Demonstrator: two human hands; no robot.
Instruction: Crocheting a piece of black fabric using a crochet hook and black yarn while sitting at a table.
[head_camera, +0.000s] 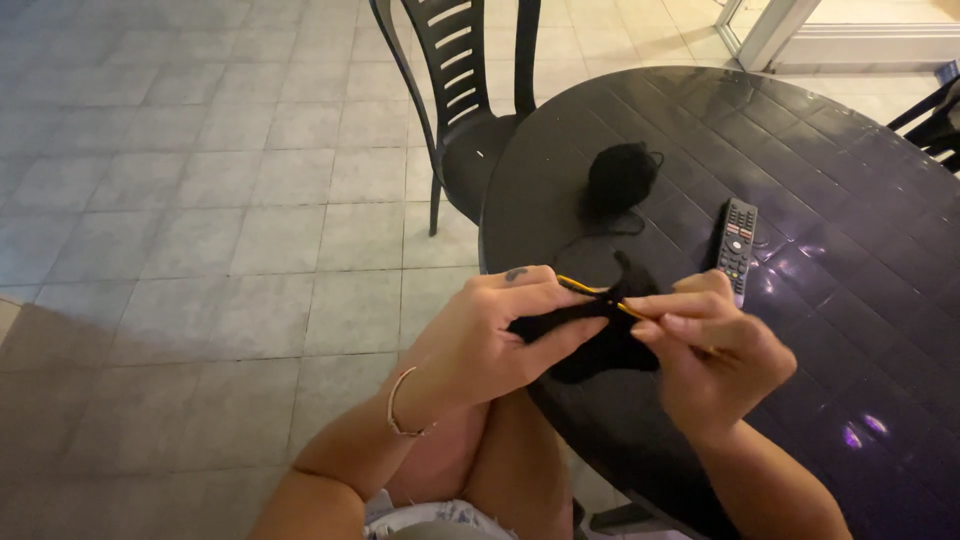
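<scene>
My left hand (500, 335) pinches a piece of black crocheted fabric (600, 345) that hangs between both hands over the edge of the dark table (820, 160). My right hand (715, 355) grips a yellow crochet hook (590, 290), its tip pushed into the fabric near my left thumb. A strand of black yarn runs from the work up to a black yarn ball (618, 180) lying on the table beyond my hands.
A dark remote control (737, 243) lies on the table just right of the yarn. A black plastic chair (465, 110) stands at the table's far left edge. Grey floor tiles (200, 200) stretch to the left. A bracelet sits on my left wrist.
</scene>
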